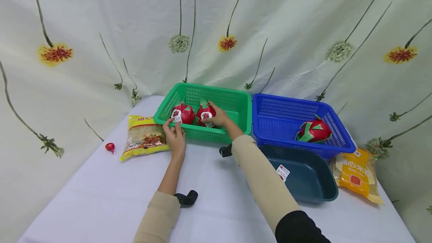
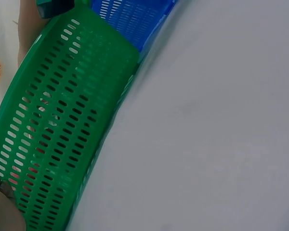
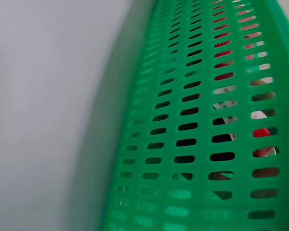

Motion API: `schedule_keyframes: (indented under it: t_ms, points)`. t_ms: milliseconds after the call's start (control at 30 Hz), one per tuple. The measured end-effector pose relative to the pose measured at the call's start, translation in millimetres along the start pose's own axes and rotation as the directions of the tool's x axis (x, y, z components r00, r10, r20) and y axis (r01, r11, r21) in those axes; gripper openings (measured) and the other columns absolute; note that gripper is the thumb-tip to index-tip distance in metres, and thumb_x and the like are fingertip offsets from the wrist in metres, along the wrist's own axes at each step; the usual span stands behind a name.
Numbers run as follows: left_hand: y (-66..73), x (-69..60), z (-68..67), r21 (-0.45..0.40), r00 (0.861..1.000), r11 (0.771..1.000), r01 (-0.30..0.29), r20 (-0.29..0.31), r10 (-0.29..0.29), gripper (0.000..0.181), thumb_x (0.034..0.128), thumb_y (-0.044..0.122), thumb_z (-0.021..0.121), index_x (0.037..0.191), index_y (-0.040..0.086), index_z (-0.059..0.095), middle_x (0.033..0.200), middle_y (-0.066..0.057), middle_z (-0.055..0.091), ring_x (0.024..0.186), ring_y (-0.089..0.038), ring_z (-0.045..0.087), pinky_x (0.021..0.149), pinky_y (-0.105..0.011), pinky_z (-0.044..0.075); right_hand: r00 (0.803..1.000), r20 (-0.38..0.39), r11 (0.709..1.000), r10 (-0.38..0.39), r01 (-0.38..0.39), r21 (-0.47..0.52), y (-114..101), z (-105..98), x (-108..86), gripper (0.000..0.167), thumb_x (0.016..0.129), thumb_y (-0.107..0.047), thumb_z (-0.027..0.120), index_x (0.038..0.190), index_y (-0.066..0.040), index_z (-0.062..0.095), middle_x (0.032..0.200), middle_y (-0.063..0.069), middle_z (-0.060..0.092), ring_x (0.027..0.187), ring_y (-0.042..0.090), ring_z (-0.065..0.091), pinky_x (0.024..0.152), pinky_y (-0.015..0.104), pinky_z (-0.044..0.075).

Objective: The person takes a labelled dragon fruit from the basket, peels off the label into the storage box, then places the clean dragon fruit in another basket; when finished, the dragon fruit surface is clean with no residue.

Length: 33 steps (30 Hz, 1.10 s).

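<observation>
Two red dragon fruits with green scales lie in the green basket (image 1: 233, 136). My right hand (image 1: 220, 117) reaches over its near wall and grips the right dragon fruit (image 1: 206, 112), thumb near the white label. My left hand (image 1: 176, 141) is at the basket's near left rim, its fingertips beside the label of the left dragon fruit (image 1: 187, 114). Whether they pinch the label or the rim cannot be told. In the left wrist view part of the left hand (image 2: 5, 207) shows against the basket wall. Through the slots in the right wrist view, only bits of red and white show.
A blue basket (image 1: 341, 134) with another dragon fruit (image 1: 314, 130) adjoins on the right. Nearer stands a dark teal tub (image 1: 303, 175), a labelled item partly hidden by my sleeve. Food bags lie left (image 1: 145, 138) and right (image 1: 357, 175); a red lollipop (image 1: 110, 147) is far left.
</observation>
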State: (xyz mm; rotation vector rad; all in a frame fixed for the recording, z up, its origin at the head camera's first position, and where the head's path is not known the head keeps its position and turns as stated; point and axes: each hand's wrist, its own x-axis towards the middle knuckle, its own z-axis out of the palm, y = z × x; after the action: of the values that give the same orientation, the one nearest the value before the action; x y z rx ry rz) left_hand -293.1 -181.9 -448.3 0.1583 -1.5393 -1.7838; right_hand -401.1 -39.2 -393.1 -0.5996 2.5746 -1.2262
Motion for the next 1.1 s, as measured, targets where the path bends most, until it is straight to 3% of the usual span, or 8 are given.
schedule_keyframes:
  t_ms: [167,300,433,600,733,867,1100]
  points:
    - [-2.1,0.0,-1.4,0.077,1.0,0.997,-0.007,0.014,0.006,0.036,0.0993,0.019,0.041,0.13,0.002,0.037,0.062,-0.003,0.041,0.051,-0.007,0.039,0.047,-0.018,0.033,0.999,-0.046,0.992,0.03,-0.024,0.121,0,-8,-10.7,0.084,0.081,-0.022,0.073,0.148,-0.02,0.022,0.133,0.017,0.042,0.115,0.029,0.045,0.085,0.037,0.047]
    - [-0.9,-2.0,-0.3,0.117,1.0,0.993,-0.014,0.005,0.014,0.032,0.0995,0.02,0.041,0.127,0.003,0.039,0.061,-0.001,0.042,0.051,-0.007,0.04,0.048,-0.018,0.034,0.987,-0.156,0.982,0.043,-0.013,0.188,-6,-20,-21.7,0.084,0.08,-0.024,0.073,0.148,-0.022,0.023,0.134,0.016,0.043,0.116,0.029,0.046,0.086,0.038,0.047]
    - [-0.7,-0.9,0.3,0.115,1.0,0.993,-0.03,0.002,0.03,0.031,0.0996,0.019,0.041,0.126,0.003,0.039,0.061,-0.001,0.042,0.051,-0.007,0.04,0.048,-0.019,0.035,0.963,-0.269,0.967,-0.006,0.074,0.243,-20,-41,-42.0,0.082,0.08,-0.024,0.073,0.146,-0.031,0.026,0.136,0.013,0.042,0.118,0.028,0.046,0.087,0.042,0.047]
    - [-1.6,2.2,-0.2,0.08,1.0,0.996,-0.029,0.013,0.028,0.033,0.0997,0.02,0.04,0.127,0.002,0.038,0.062,-0.001,0.041,0.052,-0.006,0.04,0.05,-0.018,0.035,0.936,-0.326,0.943,-0.133,0.22,0.249,-43,-61,-88.9,0.081,0.078,-0.026,0.075,0.143,-0.04,0.028,0.131,0.007,0.045,0.112,0.024,0.049,0.08,0.04,0.051]
    - [-1.2,3.1,-1.3,0.047,1.0,0.999,-0.026,0.019,0.025,0.034,0.0998,0.018,0.04,0.128,-0.001,0.036,0.062,0.0,0.04,0.052,-0.006,0.039,0.049,-0.017,0.034,0.927,-0.309,0.934,-0.212,0.285,0.215,-51,-60,-139.5,0.081,0.077,-0.027,0.076,0.142,-0.042,0.03,0.124,0.006,0.048,0.106,0.022,0.051,0.076,0.037,0.052]
    - [-1.1,2.7,-2.2,0.029,0.999,1.0,-0.013,0.03,0.012,0.035,0.0996,0.019,0.04,0.128,-0.001,0.035,0.062,0.0,0.04,0.052,-0.007,0.039,0.049,-0.017,0.034,0.935,-0.229,0.928,-0.27,0.316,0.197,-42,-46,-188.4,0.08,0.077,-0.023,0.076,0.141,-0.042,0.032,0.129,0.003,0.044,0.11,0.022,0.047,0.074,0.036,0.053]
    - [5.9,1.9,-0.2,-0.023,0.999,1.0,-0.012,0.052,0.014,0.034,0.0995,0.015,0.04,0.129,-0.001,0.034,0.063,-0.003,0.038,0.053,-0.007,0.038,0.049,-0.016,0.034,0.972,-0.105,0.961,-0.208,0.223,0.163,-10,-12,-250.8,0.08,0.073,-0.021,0.079,0.139,-0.037,0.038,0.134,0.001,0.042,0.115,0.025,0.044,0.079,0.036,0.051]
